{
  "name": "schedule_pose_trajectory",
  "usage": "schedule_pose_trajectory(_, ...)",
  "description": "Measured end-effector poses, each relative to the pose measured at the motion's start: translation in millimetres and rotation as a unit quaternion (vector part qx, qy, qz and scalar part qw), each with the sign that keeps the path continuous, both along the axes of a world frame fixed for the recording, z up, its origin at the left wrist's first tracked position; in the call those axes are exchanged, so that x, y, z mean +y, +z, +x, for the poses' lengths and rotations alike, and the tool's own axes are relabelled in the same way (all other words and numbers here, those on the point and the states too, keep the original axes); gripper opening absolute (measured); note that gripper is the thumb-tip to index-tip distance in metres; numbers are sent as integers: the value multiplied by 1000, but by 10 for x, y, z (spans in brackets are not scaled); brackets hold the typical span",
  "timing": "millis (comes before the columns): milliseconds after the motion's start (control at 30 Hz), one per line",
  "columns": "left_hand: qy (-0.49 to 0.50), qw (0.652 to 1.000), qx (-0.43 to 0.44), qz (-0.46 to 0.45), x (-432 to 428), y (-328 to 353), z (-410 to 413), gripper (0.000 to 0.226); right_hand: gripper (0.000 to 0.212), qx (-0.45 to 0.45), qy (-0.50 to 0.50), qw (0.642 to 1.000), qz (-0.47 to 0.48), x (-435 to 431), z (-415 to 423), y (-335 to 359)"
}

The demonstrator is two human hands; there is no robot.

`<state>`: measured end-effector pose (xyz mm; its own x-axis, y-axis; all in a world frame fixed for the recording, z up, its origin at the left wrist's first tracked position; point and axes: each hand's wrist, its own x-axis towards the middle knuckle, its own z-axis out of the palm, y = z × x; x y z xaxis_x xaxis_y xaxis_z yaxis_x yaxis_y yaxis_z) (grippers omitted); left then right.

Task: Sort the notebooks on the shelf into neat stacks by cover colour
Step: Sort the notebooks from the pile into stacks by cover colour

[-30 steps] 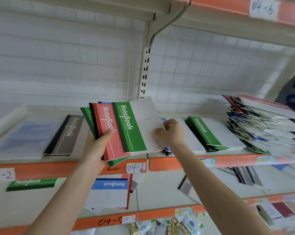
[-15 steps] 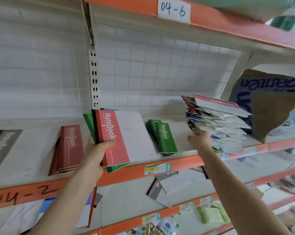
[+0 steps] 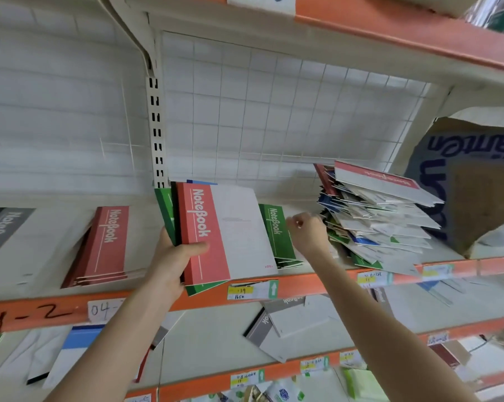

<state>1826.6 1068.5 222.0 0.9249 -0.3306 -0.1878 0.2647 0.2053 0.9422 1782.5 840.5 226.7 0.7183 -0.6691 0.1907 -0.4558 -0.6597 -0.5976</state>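
The shelf (image 3: 297, 285) has an orange front edge and a white wire grid (image 3: 274, 111) at the back. A brown cardboard box (image 3: 476, 198) stands at its right end. Just beside the box is a messy pile of notebooks (image 3: 381, 221), all mixed colours, with a red one tipped on top.

The left grip (image 3: 172, 265) holds a bunch of notebooks up in front of the shelf. Its thumb is pressed on the top one, a red notebook (image 3: 216, 233). A green notebook (image 3: 165, 210) sticks out behind it on the left, and a bit of blue shows at the top.

On the shelf to the left lies a red stack (image 3: 105, 248), a little slanted. A green stack (image 3: 276, 236) lies to the right of the held bunch. At the far left is a grey notebook (image 3: 1, 230).

The right grip (image 3: 308, 233) hangs between the green stack and the messy pile, its fingers curled in with nothing in them.

A yellow and green price tag (image 3: 252, 290) is stuck on the orange edge
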Motion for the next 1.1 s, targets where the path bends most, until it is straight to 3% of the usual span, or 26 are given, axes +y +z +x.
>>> schedule_pose_trajectory(100, 11, 1000, -14, 0, -126, -18, -67, 51, 43, 22, 72, 985, 156, 285, 55, 94)
schedule_pose_trajectory(133, 18, 1000, -22, 1, -165, -28, -85, 52, 43, 46, 95, 980, 166, 360, 47, 112)
schedule_pose_trajectory(200, 36, 999, -33, 2, -226, -38, -115, 53, 37, 93, 133, 980, 111, 454, 26, 121)
schedule_pose_trajectory(267, 52, 998, -39, 1, -264, -41, -130, 52, 32, 84, 143, 984, 67, 490, 29, 103)
schedule_pose_trajectory(433, 77, 995, -55, 7, -242, -46, -124, 50, 19, 39, 148, 986, 60, 577, 88, 75)
schedule_pose_trajectory(467, 82, 995, -56, 6, -224, -45, -117, 50, 27, 30, 148, 987, 62, 604, 97, 79)
schedule_pose_trajectory(733, 117, 991, -66, 3, 82, -34, -35, 54, 44, -15, 179, 979, 100, 866, 277, 78)
schedule_pose_trajectory(933, 137, 987, -88, 2, 387, -36, 32, 57, 16, -41, 169, 953, 250, 1200, 498, 5)
schedule_pose_trajectory(1033, 154, 983, -96, 4, 576, -28, 82, 55, 45, -47, 163, 943, 285, 1417, 611, -26)
schedule_pose_trajectory(1100, 165, 981, -102, 7, 706, -19, 118, 53, 53, -63, 156, 930, 328, 1540, 673, -17)
